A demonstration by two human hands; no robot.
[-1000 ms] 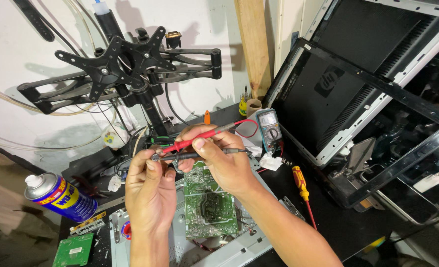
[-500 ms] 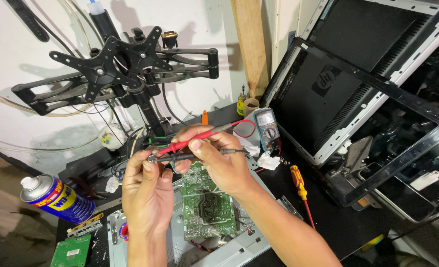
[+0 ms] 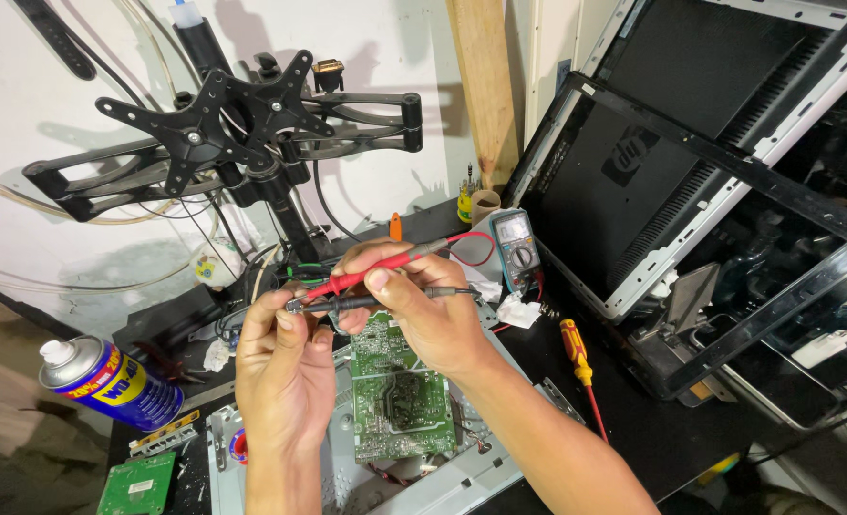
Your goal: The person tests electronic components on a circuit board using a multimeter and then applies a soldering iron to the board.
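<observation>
My right hand grips two meter probes, a red probe and a black probe, both pointing left. My left hand is raised beside it, and its fingertips pinch something small at the probe tips, too small to make out. Both hands hover above a green circuit board that lies in a grey metal chassis. The probe leads run back to a grey multimeter standing behind my right hand.
A blue and yellow spray can lies at the left, with a small green board below it. A black monitor arm mount stands behind. A red and yellow screwdriver lies right of the chassis. Dismantled monitor frames lean at right.
Both hands have stayed together with the probes above the board. The view has shifted slightly, and the hands sit a little lower and more to the left in it.
</observation>
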